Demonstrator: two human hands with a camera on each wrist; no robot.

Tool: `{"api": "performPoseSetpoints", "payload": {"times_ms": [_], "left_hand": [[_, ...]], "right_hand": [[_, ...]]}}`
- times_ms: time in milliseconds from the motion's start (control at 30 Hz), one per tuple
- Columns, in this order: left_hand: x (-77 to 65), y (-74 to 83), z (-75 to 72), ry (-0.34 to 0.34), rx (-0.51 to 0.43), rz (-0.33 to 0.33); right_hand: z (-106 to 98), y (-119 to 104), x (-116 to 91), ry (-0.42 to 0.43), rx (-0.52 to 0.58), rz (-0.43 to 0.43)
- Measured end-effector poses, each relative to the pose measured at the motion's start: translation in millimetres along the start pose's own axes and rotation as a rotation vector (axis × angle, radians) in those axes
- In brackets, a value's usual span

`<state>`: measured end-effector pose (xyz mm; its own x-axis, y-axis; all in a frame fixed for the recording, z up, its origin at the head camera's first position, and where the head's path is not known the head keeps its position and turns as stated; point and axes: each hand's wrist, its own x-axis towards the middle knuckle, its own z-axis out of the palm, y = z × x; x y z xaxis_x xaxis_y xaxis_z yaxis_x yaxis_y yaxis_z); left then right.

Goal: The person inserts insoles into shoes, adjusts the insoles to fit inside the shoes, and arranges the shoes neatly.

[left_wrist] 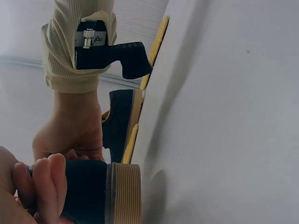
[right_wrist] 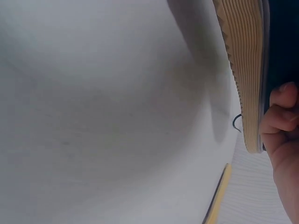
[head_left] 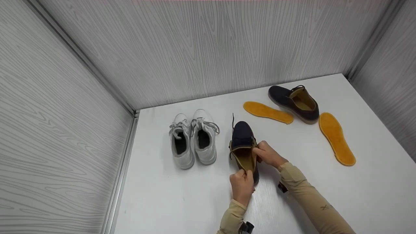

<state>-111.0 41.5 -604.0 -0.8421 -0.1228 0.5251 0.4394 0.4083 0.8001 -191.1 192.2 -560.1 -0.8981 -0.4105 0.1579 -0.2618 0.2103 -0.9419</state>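
Observation:
Both hands hold a dark navy lace-up shoe (head_left: 243,134) with a tan lining and a ribbed tan sole (left_wrist: 127,193). Its toe points away, and a lace trails loose on the left. My left hand (head_left: 241,187) pinches the heel collar, thumb at the inside edge and fingers curled over the back. At the right side of the opening, my right hand (head_left: 268,154) grips the collar, with fingertips (right_wrist: 285,93) against the outer wall in the right wrist view. A shadow shows beneath the sole in both wrist views. The inside of the toe is hidden.
The matching navy shoe (head_left: 286,100) lies at the back right. One orange-yellow insole (head_left: 267,111) is left of it, another insole (head_left: 337,138) to its right. A pair of white sneakers (head_left: 204,143) stands on the left of the white table (head_left: 156,198). Grey wood-grain panels (head_left: 208,48) enclose it.

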Motion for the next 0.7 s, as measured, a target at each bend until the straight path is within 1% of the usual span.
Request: {"api": "performPoseSetpoints", "payload": {"times_ms": [100, 200, 300, 400, 467, 533, 600, 700], "left_hand": [[-2.5, -0.5, 2.1, 0.006, 0.027, 0.024], [-3.5, -0.9, 3.4, 0.015, 0.072, 0.04], [-4.1, -1.2, 3.8, -0.004, 0.118, 0.034], [-2.3, -1.6, 1.8, -0.041, 0.16, 0.012], [1.2, -3.6, -1.9, -0.066, 0.19, -0.017], [7.7, -7.3, -7.3, -0.097, 0.241, -0.062], [16.8, -13.6, -12.7, -0.14, 0.319, -0.11], [33.1, -24.0, -19.2, -0.227, 0.44, -0.171]], "right_hand": [[0.9, 18.5, -1.3, -0.001, 0.027, 0.04], [1.0, 35.4, -1.2, -0.001, 0.025, 0.066], [-0.3, 42.9, -2.3, 0.006, 0.005, 0.106], [-2.7, 46.2, -2.9, 0.025, -0.052, 0.148], [-3.7, 47.0, -2.8, 0.041, -0.122, 0.16], [-4.2, 47.4, -2.3, 0.06, -0.226, 0.14], [-4.6, 47.3, -1.3, 0.09, -0.337, 0.113], [-5.2, 47.2, 0.1, 0.155, -0.486, 0.086]]}}
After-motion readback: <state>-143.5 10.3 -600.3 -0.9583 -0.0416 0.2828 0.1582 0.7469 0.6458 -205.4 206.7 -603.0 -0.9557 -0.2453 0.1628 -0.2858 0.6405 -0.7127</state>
